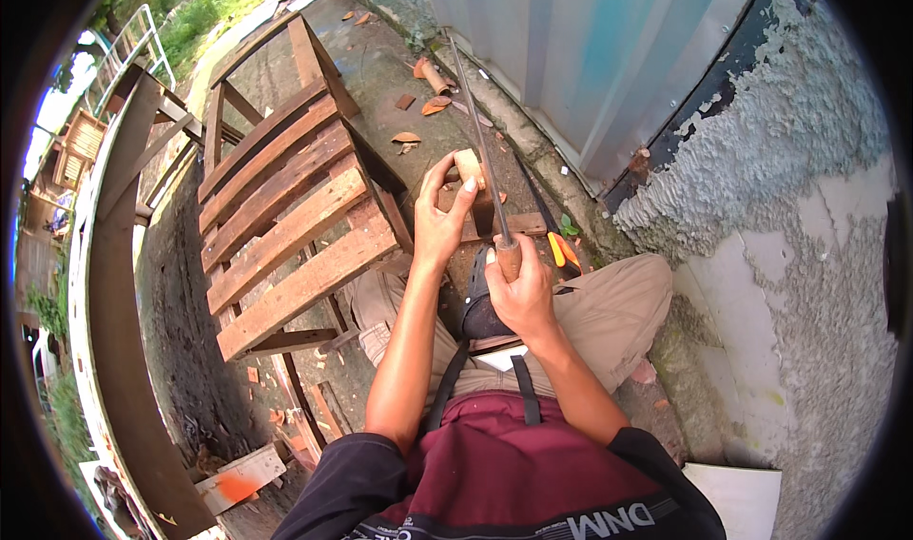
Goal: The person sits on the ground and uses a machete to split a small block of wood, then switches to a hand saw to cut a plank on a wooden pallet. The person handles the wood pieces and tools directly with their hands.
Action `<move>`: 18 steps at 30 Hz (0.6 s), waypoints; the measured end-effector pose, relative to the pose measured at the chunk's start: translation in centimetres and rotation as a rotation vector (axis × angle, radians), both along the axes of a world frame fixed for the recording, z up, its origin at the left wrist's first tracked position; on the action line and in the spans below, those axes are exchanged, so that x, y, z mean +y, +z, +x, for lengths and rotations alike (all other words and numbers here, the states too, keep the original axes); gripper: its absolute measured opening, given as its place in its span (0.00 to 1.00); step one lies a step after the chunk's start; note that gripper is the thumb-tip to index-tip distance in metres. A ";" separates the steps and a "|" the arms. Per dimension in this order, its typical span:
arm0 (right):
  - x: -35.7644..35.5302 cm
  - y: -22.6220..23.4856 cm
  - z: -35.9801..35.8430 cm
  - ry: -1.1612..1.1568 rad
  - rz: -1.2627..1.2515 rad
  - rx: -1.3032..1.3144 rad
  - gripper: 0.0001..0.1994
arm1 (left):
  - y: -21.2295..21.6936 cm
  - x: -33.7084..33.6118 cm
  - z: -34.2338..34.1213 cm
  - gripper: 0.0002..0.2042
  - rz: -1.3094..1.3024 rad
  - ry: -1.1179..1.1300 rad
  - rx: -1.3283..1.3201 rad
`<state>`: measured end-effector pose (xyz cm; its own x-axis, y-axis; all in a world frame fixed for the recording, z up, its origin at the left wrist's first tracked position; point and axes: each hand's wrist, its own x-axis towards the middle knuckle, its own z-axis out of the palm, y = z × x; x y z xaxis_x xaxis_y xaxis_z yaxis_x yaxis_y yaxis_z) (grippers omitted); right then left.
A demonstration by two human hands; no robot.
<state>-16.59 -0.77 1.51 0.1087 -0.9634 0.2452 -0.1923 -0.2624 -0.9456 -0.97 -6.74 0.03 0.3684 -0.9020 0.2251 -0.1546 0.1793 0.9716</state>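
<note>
In my right hand [522, 298] is the wooden handle [509, 258] of a long, thin metal tool [475, 126], its dark shaft pointing away from me. Its exact kind is unclear. My left hand [443, 212] is closed around a small light-brown wood block [468, 167], fingers behind it and thumb in front. The shaft passes close along the block's right side; whether they touch I cannot tell. Beneath the hands, a darker piece of wood [521, 224] lies on the ground. An orange-handled tool [563, 251] rests just right of my right hand.
A slatted wooden piece of furniture [285, 207] stands close on my left. Beyond it, a long brown board [133, 302] curves along the left side. A corrugated metal wall [580, 55] and rough plaster [761, 141] border the right. Dry leaves [436, 106] and wood scraps litter the concrete.
</note>
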 end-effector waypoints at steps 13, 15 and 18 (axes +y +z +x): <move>-0.7 0.0 1.0 0.009 0.039 0.057 0.15 | -0.2 0.3 0.2 0.33 -0.007 -0.001 0.009; -0.8 0.2 1.0 0.028 0.084 0.086 0.15 | -0.3 0.3 0.3 0.33 0.000 -0.001 0.008; -0.6 -0.1 1.1 0.015 0.048 0.047 0.16 | -0.3 0.3 0.1 0.33 -0.001 0.003 0.000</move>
